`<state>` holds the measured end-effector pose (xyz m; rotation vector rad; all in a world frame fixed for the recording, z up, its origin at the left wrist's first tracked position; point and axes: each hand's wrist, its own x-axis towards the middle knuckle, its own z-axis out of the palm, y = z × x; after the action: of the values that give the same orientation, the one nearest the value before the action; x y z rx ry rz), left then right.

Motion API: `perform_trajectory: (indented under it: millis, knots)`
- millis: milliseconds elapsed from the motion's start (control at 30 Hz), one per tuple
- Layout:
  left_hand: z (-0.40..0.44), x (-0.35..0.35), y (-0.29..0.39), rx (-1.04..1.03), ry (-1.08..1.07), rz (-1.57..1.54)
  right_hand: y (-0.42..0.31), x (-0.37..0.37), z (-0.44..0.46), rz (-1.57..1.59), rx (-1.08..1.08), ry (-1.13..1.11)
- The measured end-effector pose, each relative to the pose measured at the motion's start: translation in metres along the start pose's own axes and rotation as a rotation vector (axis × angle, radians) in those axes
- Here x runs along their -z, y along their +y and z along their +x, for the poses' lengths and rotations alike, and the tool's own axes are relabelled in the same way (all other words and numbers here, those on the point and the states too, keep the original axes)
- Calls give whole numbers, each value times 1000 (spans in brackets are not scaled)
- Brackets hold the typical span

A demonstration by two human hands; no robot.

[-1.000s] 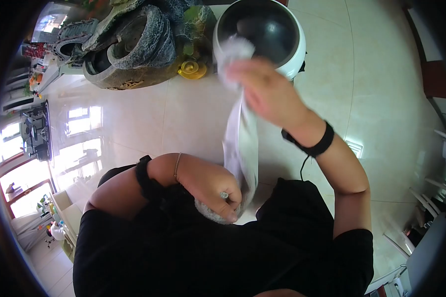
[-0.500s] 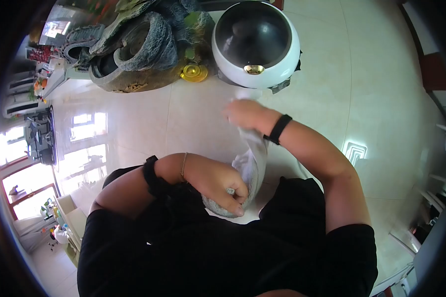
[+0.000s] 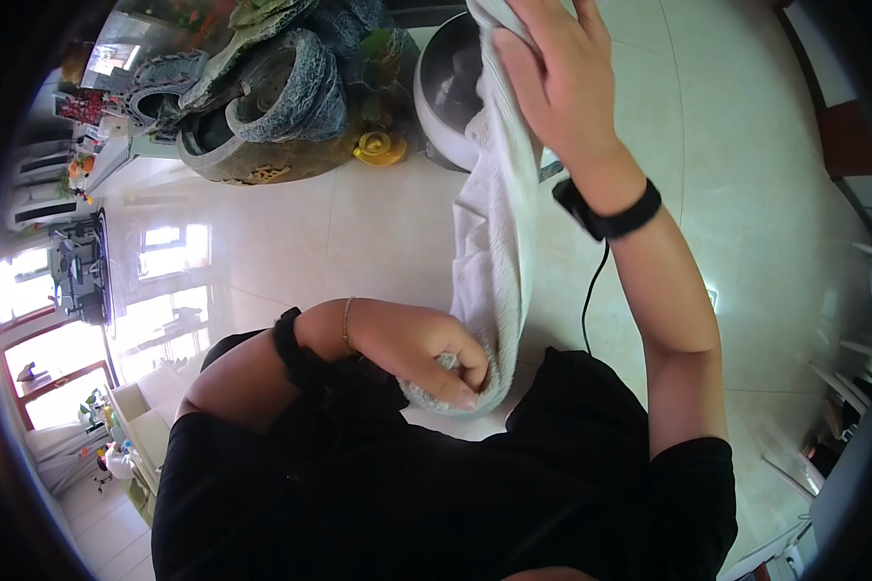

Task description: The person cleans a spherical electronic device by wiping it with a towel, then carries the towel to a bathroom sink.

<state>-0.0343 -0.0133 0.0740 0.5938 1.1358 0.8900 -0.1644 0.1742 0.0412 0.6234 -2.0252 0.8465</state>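
A long white towel [image 3: 496, 228] stretches between my two hands, hanging in loose folds. Close to my lap, my left hand [image 3: 419, 353] is closed round its lower end, with the towel curling under my fingers. My right hand [image 3: 564, 92] is far out in front at the top of the view and grips the towel's upper part between thumb and fingers. Behind the towel stands a round white vessel [image 3: 434, 131] with a dark glossy top or inside; the towel and my right hand hide much of it.
On the pale tiled floor [image 3: 358, 247], a rock-like ornament [image 3: 291, 87] stands at the upper left, with a small yellow glass item [image 3: 380, 148] beside it. A thin black cord [image 3: 588, 300] runs below my right wrist. Furniture lines the left and right edges.
My right hand has moved up and away from my body, drawing the towel out longer and across the white vessel. My left hand stays almost where it was, still holding the lower end.
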Motion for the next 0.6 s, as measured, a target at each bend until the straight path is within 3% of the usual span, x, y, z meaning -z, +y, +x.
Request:
perform_trajectory:
  millis: [33, 67, 133, 267, 333, 400, 467, 533, 600]
  knots:
    - [-1, 1, 0, -38, 80, -68, 8, -4, 5, -164, 9, -137]
    - [1, 1, -1, -36, 80, -68, 16, -17, -1, -164, 8, -137]
    - [5, 3, -4, -80, 264, -188, 27, -45, -23, -303, -136, -355]
    - [7, 9, -3, -71, 297, -136, 39, -45, -29, -54, -227, -318]
    - [8, 7, -6, -70, 287, -105, 52, -55, -47, -17, -255, -90]
    - [8, 7, -7, -72, 280, -75, 60, -55, -66, -1, -211, -20]
    - [7, 8, -6, -52, 263, -56, 57, -46, -81, -105, -78, -102]
    - [8, 6, -10, -43, 253, -56, 41, -30, -89, -97, -125, -215]
    - [11, 5, -12, -36, 241, -52, 41, -25, -113, -187, 198, -413]
